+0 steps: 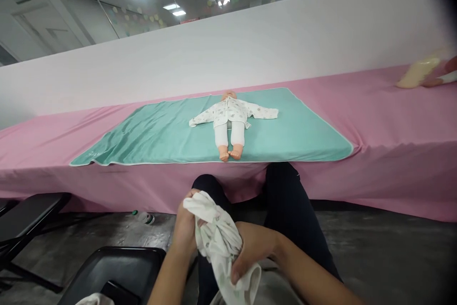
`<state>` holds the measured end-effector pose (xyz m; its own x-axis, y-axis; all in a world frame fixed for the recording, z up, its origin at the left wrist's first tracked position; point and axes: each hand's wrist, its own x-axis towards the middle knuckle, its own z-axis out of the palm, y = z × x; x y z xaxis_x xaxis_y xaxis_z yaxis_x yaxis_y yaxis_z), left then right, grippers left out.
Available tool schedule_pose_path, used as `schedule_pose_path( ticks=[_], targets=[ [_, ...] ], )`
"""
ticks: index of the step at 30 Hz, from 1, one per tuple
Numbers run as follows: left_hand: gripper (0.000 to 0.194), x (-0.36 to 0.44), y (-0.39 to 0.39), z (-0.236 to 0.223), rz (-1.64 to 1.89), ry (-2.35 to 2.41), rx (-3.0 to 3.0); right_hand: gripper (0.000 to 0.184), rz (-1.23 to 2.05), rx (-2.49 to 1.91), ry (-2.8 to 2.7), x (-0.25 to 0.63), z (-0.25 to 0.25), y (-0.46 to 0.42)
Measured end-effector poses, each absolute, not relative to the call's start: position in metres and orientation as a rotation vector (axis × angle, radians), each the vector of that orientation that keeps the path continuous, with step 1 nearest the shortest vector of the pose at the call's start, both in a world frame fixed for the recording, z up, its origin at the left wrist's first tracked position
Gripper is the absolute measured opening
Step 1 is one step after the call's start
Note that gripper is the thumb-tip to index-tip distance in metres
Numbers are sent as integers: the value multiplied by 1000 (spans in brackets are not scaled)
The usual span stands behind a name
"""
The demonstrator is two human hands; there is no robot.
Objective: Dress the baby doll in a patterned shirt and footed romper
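Both my hands grip a bunched white garment [216,241] with a faint print, held low over my lap. My left hand [185,226] clutches its upper end, fingers wrapped round the cloth. My right hand [250,252] is closed round the lower part, where a cuff hangs down. Ahead, a baby doll [231,122] in a printed white top and white trousers lies on its back on a teal mat [160,136], feet towards me, arms spread.
The mat lies on a long table draped in pink cloth [392,124] with a white wall behind. A black chair [117,271] stands at lower left with white cloth on it. Another person's hand holds a pale object [421,72] at far right. A bottle [144,218] lies on the floor.
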<state>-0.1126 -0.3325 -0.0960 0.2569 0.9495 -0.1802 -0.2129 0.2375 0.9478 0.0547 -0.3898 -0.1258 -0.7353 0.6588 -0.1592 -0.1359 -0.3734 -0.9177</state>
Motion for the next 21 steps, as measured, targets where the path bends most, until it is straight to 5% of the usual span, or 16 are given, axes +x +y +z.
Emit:
schedule_pose_path(
  ticks=[3,8,14,21],
  targets=[
    [22,-135,-331,-83,731,932,1240,41,1824,-915,-1377,80,-124,-387],
    [78,-117,-328,-61,320,686,1592,39,1576,-888,-1295,86,-108,-377],
    [46,-80,-315,-58,644,810,1449,38,1531,-719,-1192,82,-88,-352],
    [44,-75,-306,-59,669,677,1043,53,1669,-523,-1045,103,-88,-341]
  ],
)
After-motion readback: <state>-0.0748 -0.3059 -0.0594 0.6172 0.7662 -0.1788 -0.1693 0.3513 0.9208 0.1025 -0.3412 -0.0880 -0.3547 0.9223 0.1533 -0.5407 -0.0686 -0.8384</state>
